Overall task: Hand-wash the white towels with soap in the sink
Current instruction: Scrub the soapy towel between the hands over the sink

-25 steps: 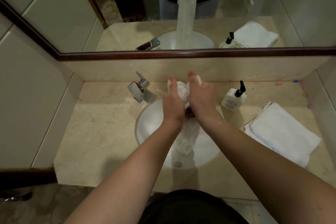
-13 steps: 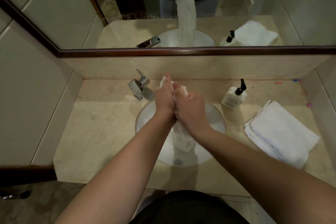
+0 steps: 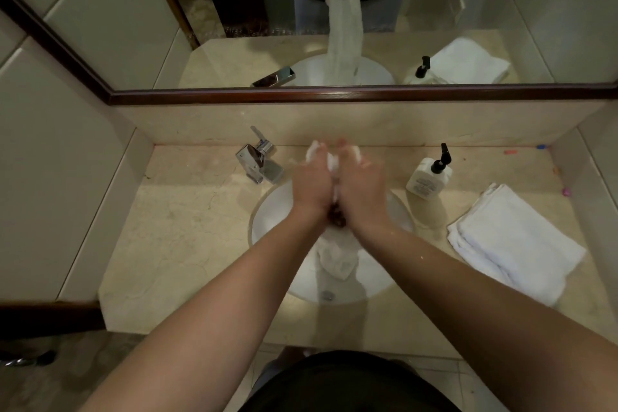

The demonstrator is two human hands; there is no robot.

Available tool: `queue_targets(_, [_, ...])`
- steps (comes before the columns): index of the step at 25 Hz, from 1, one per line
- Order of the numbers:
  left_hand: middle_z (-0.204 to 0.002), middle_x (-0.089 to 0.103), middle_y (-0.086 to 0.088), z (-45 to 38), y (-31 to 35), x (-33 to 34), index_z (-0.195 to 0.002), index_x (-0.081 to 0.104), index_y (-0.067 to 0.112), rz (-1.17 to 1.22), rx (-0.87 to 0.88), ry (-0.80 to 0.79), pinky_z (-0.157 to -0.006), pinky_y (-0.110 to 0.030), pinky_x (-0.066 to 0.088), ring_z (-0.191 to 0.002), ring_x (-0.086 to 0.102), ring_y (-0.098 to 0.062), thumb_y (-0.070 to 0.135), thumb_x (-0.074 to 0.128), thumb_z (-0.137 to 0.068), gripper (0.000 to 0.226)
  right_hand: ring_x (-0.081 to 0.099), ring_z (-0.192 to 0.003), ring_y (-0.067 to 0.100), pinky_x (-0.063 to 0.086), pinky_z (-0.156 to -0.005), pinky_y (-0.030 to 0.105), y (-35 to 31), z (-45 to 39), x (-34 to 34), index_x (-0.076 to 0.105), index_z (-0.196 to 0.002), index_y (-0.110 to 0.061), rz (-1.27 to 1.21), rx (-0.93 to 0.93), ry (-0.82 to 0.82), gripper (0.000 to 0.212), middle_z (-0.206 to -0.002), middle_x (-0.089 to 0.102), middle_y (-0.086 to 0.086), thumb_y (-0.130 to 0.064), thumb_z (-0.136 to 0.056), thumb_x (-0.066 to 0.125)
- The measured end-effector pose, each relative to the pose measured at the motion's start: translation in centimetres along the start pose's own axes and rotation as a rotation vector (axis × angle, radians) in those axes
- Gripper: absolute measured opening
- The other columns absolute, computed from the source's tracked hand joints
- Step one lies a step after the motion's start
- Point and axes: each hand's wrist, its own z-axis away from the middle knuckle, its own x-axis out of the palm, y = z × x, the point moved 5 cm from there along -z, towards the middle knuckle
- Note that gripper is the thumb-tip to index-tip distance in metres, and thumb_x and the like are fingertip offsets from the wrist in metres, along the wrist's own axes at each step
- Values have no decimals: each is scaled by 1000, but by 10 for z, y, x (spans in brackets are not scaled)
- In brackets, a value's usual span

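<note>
Leftmost on the beige marble countertop (image 3: 174,231) stands the chrome lever faucet (image 3: 259,160), its spout reaching toward the round white sink basin (image 3: 267,227); no water can be seen running from it. Over the basin the left hand (image 3: 309,186) has its fingers curled round the upper end of the wet white towel (image 3: 336,259), which is gathered into a rope and hangs down between the wrists, its lower end bunched in the bowl just above the metal drain (image 3: 327,295). Pressed against it from the other side, the right hand (image 3: 363,186) likewise grips the cloth, a white tuft showing past its fingertips; the mirror above shows both fists closed on the top of the towel. The step looks like scrubbing the soaped fabric against itself, and it would go best with the fists kept close together, rubbing one fold over the other in short strokes, then shifting the grip down so the hanging part gets worked too, all while keeping the towel over the bowl so drips stay off the counter. Further right sits the white pump bottle of soap with a black nozzle (image 3: 429,177), near enough for another dose. Beyond it lies the folded stack of dry white towels (image 3: 515,244), apparently yet to be washed.
</note>
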Motion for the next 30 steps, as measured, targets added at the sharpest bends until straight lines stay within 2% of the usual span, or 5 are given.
queue_targets(5, [-90, 73, -4, 2, -9, 5, -102, 70, 8, -20, -64, -46, -80, -31, 55, -84, 68, -14, 53, 45, -100, 51, 51, -49, 11, 42, -54, 27, -2, -5, -10, 53, -59, -13, -79, 54, 101, 50, -52, 51, -1, -40, -101, 50])
queue_targets(15, [-77, 68, -9, -14, -3, -14, -87, 64, 7, 166, -204, -10, -59, -25, 55, -71, 70, -19, 51, 44, -102, 51, 63, -56, 11, 47, -54, 31, -11, 13, 21, 66, -67, -13, -35, 30, 17, 46, -61, 65, 4, -40, -100, 49])
queue_targets(19, [-92, 74, -9, -20, 4, -21, -103, 71, 7, 99, -140, -96, -90, -42, 56, -91, 71, -24, 57, 49, -95, 55, 50, -42, 8, 39, -50, 30, -21, 4, 20, 53, -53, -15, -122, 82, 204, 52, -46, 53, -3, -39, -99, 54])
queue_targets(22, [-68, 66, -3, -32, 9, -38, -74, 63, 12, 148, -184, -68, -69, -33, 54, -68, 65, -17, 53, 45, -101, 52, 62, -54, 19, 49, -54, 35, -28, 14, 48, 68, -68, -7, -64, 38, 64, 48, -59, 64, 8, -38, -100, 50])
queue_targets(30, [-76, 68, -5, -48, 14, -61, -97, 67, 4, 152, -198, -170, -67, -31, 53, -73, 67, -18, 54, 43, -101, 56, 64, -59, 18, 50, -57, 35, -32, 19, 77, 69, -73, -6, 40, 39, 103, 52, -63, 67, 7, -45, -98, 47])
